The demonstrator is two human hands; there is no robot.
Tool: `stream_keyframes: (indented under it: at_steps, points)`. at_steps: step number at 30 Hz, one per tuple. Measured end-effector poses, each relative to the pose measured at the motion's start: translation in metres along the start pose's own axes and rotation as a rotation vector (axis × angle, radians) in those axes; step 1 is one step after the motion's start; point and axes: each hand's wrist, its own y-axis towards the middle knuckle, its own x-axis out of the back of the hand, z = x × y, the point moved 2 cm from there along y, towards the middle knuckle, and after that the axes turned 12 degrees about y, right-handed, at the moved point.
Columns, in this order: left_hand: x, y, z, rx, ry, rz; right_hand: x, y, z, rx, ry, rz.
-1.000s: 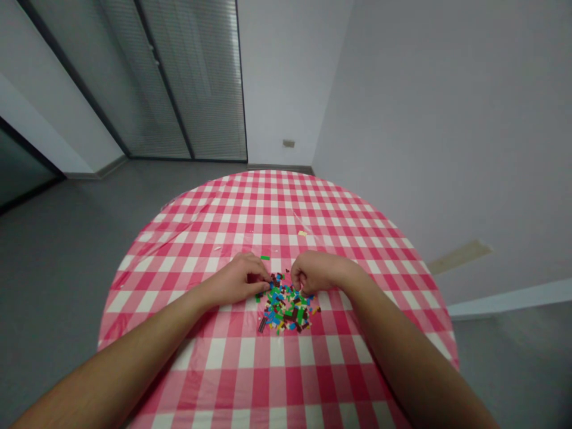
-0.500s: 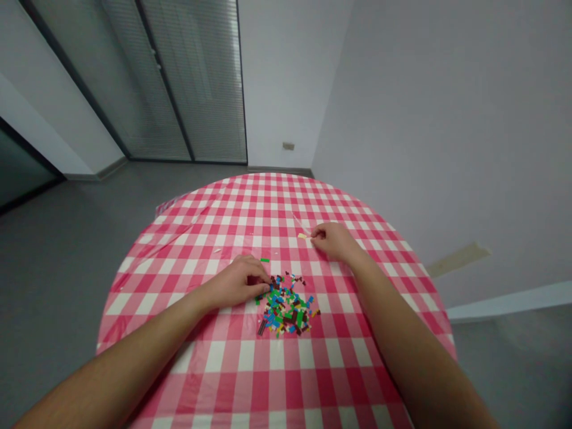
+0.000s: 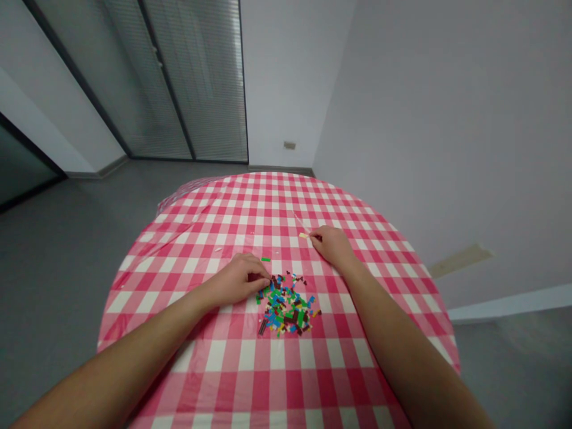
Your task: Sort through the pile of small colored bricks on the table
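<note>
A loose pile of tiny toy building bricks (image 3: 290,313), blue, green, dark brown, yellow and white, lies on the checked tablecloth (image 3: 250,381). At its upper left edge is my left hand (image 3: 241,279), thumb and forefinger drawn together; whatever is between their tips is too small to name. Farther out and to the right, my right hand (image 3: 333,243) has its fingers pinched together beside a small pale yellow piece (image 3: 303,235). Whether the fingertips hold anything is hidden. A flat green brick (image 3: 266,260) lies apart, just beyond the left fingers.
The round table has a red and white checked cover with creases on its left. A whitish scrap (image 3: 218,249) lies left of centre. Behind stand glass partitions with blinds (image 3: 201,77), and a pale wall (image 3: 447,119) rises on the right.
My right hand has shifted very slightly, its fingers drawn closer together by the pale yellow piece. My left hand stays at the pile's edge. More loose cloth shows at the table's far left.
</note>
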Motion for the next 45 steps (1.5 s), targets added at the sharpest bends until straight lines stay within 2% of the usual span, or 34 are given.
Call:
stream_keyframes:
  at_steps: [12, 20, 33, 40, 45]
  points:
    - [0.001, 0.0, 0.002, 0.045, -0.008, -0.013, 0.006, 0.0, -0.007, 0.034, 0.053, 0.102]
    - [0.0, -0.001, 0.003, 0.064, -0.004, -0.006, 0.001, 0.002, -0.016, -0.023, 0.207, -0.022]
    - [0.001, -0.001, 0.005, 0.056, 0.008, -0.015, -0.005, 0.001, -0.01, -0.064, 0.181, -0.151]
    - [0.002, -0.001, 0.004, 0.064, 0.003, -0.032, -0.008, 0.001, -0.014, -0.056, 0.29, -0.064]
    - [0.001, -0.001, 0.004, 0.066, -0.004, -0.025, -0.006, 0.001, -0.009, -0.069, 0.266, -0.069]
